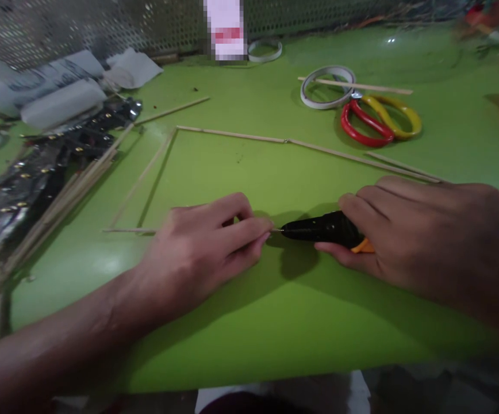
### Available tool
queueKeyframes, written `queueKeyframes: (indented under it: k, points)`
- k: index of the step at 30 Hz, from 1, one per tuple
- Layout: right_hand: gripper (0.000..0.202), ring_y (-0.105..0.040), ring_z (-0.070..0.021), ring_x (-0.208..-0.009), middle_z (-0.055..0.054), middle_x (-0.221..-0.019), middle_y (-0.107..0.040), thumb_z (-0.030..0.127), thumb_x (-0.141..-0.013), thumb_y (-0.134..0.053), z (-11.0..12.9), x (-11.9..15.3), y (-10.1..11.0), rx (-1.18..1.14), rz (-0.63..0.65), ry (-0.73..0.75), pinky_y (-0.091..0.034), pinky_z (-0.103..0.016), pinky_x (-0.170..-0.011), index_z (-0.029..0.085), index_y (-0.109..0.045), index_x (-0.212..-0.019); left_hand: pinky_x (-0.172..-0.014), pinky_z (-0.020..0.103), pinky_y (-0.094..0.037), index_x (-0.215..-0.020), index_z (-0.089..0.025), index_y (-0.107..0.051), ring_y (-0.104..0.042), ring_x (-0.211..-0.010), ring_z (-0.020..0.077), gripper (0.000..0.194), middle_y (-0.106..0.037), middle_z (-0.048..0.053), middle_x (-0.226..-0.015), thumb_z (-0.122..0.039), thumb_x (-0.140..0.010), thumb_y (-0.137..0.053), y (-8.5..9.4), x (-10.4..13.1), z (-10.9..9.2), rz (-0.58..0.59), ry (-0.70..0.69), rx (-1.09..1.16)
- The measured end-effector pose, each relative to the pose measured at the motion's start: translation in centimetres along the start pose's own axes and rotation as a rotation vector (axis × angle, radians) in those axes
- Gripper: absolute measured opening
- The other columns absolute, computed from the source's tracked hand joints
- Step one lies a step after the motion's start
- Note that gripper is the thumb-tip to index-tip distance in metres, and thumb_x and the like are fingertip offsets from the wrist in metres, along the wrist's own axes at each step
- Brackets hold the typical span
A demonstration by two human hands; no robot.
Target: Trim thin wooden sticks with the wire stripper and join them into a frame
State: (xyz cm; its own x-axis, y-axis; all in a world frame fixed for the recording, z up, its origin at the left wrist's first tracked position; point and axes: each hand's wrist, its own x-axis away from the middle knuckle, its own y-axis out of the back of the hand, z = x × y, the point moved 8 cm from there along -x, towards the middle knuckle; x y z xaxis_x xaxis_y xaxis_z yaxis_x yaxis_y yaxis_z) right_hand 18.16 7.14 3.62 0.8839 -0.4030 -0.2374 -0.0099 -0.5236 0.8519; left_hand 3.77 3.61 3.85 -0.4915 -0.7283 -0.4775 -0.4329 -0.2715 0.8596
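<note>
Between its thumb and fingers, my left hand (210,244) pinches a thin wooden stick (129,231), the near side of a frame of sticks. My right hand (413,241) is wrapped round pliers (322,227) with black jaws and a bit of orange handle showing. The jaw tips meet the stick's end, where a small bit of wire seems to stick out just right of my left fingertips. Behind my hands, the frame's far side (232,134) has a small wire-like joint near its middle. Its right part is partly hidden by my right hand.
Red and yellow-handled scissors (367,123) lie beside a white tape roll (305,95) with a stick across it. Bundled sticks (66,198) and dark shiny strips (46,149) lie at left, near white rolls (64,103). A perforated panel (146,29) stands behind the green table (232,328).
</note>
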Motion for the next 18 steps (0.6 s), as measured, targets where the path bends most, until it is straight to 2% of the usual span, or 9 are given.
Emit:
queueKeyframes:
  k: [8,14,18]
  points:
    - [0.046,-0.043,-0.0176,-0.056,-0.003,-0.058,-0.046,0.055,-0.094,-0.041,0.24,-0.03,0.32,0.067,-0.033,0.041,-0.015,-0.03,-0.051,0.018,-0.053,-0.068,-0.043,0.015,-0.044,-0.093,-0.012,-0.075,-0.063,-0.058,0.0076,0.01,-0.072,0.004,-0.078,-0.014,-0.087,-0.067,-0.1,-0.06,-0.41,0.013,-0.034,-0.076]
    - [0.046,-0.045,-0.0191,-0.057,-0.003,-0.059,-0.044,0.054,-0.095,-0.037,0.15,0.14,-0.03,0.106,0.028,0.017,-0.016,-0.03,-0.051,0.02,-0.052,-0.068,-0.042,0.016,-0.044,-0.094,-0.012,-0.075,-0.061,-0.055,0.0074,0.013,-0.071,0.004,-0.077,-0.015,-0.089,-0.063,-0.34,-0.08,-0.71,0.029,-0.064,-0.11]
    - [0.044,-0.044,-0.019,-0.056,-0.002,-0.058,-0.042,0.054,-0.094,-0.039,0.49,0.29,0.12,0.121,0.015,0.047,-0.017,-0.03,-0.051,0.021,-0.05,-0.066,-0.042,0.016,-0.045,-0.098,-0.012,-0.073,-0.061,-0.057,0.0082,0.017,-0.071,0.004,-0.079,-0.015,-0.092,-0.058,-0.46,0.0,-0.99,0.075,-0.065,-0.146]
